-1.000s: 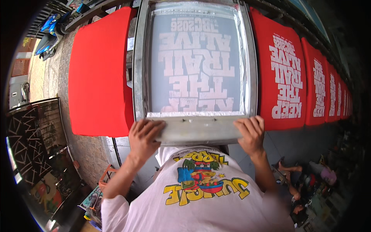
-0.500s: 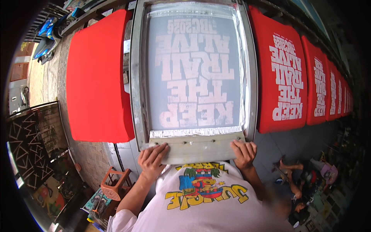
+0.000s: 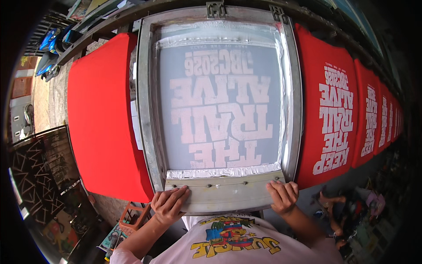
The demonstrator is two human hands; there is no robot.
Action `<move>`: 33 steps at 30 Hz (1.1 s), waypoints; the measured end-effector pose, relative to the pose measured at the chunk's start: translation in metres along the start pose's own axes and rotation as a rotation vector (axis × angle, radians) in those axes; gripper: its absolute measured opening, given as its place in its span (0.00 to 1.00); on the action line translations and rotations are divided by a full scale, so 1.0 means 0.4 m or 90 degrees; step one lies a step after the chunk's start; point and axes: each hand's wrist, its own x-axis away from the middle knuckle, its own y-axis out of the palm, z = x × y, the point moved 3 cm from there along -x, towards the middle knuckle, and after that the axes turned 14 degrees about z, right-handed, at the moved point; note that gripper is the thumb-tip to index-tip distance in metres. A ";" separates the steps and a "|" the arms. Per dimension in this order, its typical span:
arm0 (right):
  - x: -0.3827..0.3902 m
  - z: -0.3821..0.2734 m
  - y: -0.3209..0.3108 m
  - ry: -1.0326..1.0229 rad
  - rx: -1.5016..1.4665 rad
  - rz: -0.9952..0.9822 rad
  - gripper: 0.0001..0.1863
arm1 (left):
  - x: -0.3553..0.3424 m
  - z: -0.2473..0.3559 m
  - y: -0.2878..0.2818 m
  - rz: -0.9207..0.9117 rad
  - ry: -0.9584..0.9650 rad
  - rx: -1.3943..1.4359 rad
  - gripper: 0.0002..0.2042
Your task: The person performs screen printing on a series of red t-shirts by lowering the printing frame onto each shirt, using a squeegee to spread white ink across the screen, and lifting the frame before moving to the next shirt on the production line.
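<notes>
A wide metal squeegee lies across the near part of a silkscreen frame. My left hand holds its left end, fingers curled over the top edge. My right hand grips its right end the same way. White ink is piled along the squeegee's far edge. Beyond it, the grey mesh shows block lettering in mirror image, with the nearest line hidden by the squeegee. Whatever lies under the screen is mostly hidden.
Left of the frame is a plain red cloth panel. On the right, red panels with white lettering run in a row. Metal hinges hold the frame's far end. A brown stool stands at lower left; a person sits at lower right.
The squeegee, with both hands on it, has moved away from me over the screen, covering the nearest line of lettering. My view has tilted up, bringing the far hinges into sight.
</notes>
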 end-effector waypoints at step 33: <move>0.073 -0.028 0.034 0.029 0.070 0.103 0.11 | 0.098 0.012 0.051 0.134 -0.002 -0.062 0.22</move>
